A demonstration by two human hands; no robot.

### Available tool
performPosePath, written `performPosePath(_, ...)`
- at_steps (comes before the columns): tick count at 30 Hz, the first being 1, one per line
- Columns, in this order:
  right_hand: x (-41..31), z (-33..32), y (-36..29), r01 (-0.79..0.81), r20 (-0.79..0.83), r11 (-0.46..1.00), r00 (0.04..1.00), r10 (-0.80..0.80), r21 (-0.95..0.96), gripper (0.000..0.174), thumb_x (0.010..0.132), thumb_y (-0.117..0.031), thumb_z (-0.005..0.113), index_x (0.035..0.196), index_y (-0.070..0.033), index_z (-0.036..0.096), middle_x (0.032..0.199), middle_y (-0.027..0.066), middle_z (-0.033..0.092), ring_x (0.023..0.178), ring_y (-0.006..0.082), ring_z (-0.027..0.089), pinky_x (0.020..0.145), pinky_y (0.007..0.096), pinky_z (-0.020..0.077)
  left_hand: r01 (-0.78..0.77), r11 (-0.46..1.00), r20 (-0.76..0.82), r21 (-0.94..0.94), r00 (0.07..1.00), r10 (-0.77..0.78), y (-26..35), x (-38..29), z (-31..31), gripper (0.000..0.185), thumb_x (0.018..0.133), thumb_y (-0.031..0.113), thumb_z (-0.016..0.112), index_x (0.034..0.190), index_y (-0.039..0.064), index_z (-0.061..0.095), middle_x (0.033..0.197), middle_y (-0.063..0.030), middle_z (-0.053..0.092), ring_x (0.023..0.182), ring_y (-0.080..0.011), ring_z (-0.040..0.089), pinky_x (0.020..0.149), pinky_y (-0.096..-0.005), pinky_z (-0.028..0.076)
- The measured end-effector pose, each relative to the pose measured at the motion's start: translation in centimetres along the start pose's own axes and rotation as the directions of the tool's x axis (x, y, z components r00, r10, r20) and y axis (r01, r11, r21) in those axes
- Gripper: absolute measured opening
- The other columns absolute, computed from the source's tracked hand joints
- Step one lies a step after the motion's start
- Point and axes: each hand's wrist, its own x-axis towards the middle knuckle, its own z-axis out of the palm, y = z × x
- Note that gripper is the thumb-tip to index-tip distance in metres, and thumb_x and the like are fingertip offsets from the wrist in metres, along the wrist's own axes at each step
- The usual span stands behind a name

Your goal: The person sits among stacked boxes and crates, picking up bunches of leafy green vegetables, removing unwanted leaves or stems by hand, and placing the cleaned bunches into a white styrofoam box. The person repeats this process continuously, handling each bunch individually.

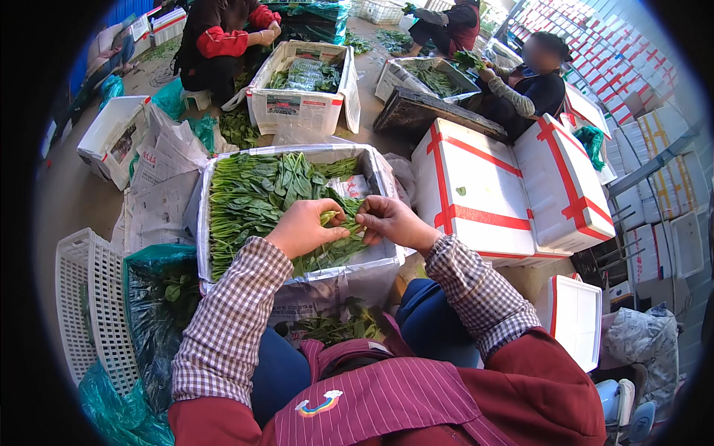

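Note:
Above a newspaper-lined foam box [301,275], my left hand [305,224] grips a small bunch of leafy greens [352,226] by the pale stems. Thumb and fingers of my right hand [390,220] pinch at the right side of this bunch; how much they hold is partly hidden. Spinach-like greens [251,195] fill the left and middle of the box in rows, stems mostly pointing left. Folded printed paper [351,187] shows at the inner right. More loose leaves [340,323] lie below the box, between my knees.
On my left stand a white plastic crate [111,312] and a crate lined with green plastic [159,318] holding leaves. Closed foam boxes with red tape [479,189] stand at the right. Ahead, people [223,50] sit by other foam boxes [301,106]. Crumpled newspaper [162,189] lies left.

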Motion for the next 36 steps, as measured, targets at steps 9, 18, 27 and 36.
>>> performPosePath(9, 1.1, -0.9, -0.1, 0.01, -0.37, 0.999, 0.929, 0.007, 0.044, 0.023, 0.108, -0.026, 0.052, 0.108, -0.003, 0.053, 0.088, 0.0072, 0.07, 0.062, 0.0134, 0.069, 0.055, 0.0253, 0.057, 0.06, 0.985, -0.082, -0.16, 0.994, -0.074, -1.2, -0.3, -0.2, 0.032, 0.085, 0.014, 0.08, 0.105, 0.001, 0.058, 0.093, -0.0065, 0.067, 0.086, -0.0137, 0.066, 0.08, -0.0312, 0.054)
performPosePath(18, 1.2, -0.1, 2.2, 0.14, -0.042, 0.921, 0.985, -0.167, -0.365, 0.033, 0.09, -0.03, 0.079, 0.102, 0.0, 0.073, 0.074, 0.0017, 0.069, 0.064, 0.0141, 0.064, 0.065, 0.0313, 0.0528, 0.122, 0.971, -0.047, -0.204, 0.99, -0.134, -0.9, -1.0, -1.6, 0.032, 0.088, 0.013, 0.076, 0.115, 0.003, 0.061, 0.093, -0.0073, 0.07, 0.087, -0.0136, 0.066, 0.081, -0.0315, 0.054)
performPosePath(27, 1.5, 1.8, -0.6, 0.031, -0.052, 0.993, 0.998, -0.037, -0.111, 0.022, 0.096, -0.023, 0.071, 0.099, -0.001, 0.071, 0.08, -0.0039, 0.065, 0.069, 0.0043, 0.055, 0.059, 0.0232, 0.0419, 0.151, 0.98, 0.038, -0.132, 0.988, -0.147, 0.0, -1.1, -1.5, 0.034, 0.086, 0.021, 0.08, 0.114, 0.002, 0.072, 0.093, -0.0065, 0.073, 0.084, -0.0132, 0.067, 0.079, -0.0302, 0.055)
performPosePath(36, 1.5, 2.0, 0.0, -0.036, 0.012, 0.986, 0.999, 0.038, -0.165, 0.027, 0.086, -0.021, 0.067, 0.09, 0.006, 0.067, 0.076, 0.0023, 0.063, 0.072, 0.0091, 0.054, 0.065, 0.0299, 0.0454, 0.094, 0.995, 0.044, -0.024, 0.995, -0.093, -0.7, -1.0, 0.1, 0.033, 0.078, 0.023, 0.085, 0.102, 0.003, 0.072, 0.084, -0.0072, 0.073, 0.076, -0.0152, 0.068, 0.074, -0.0311, 0.055)
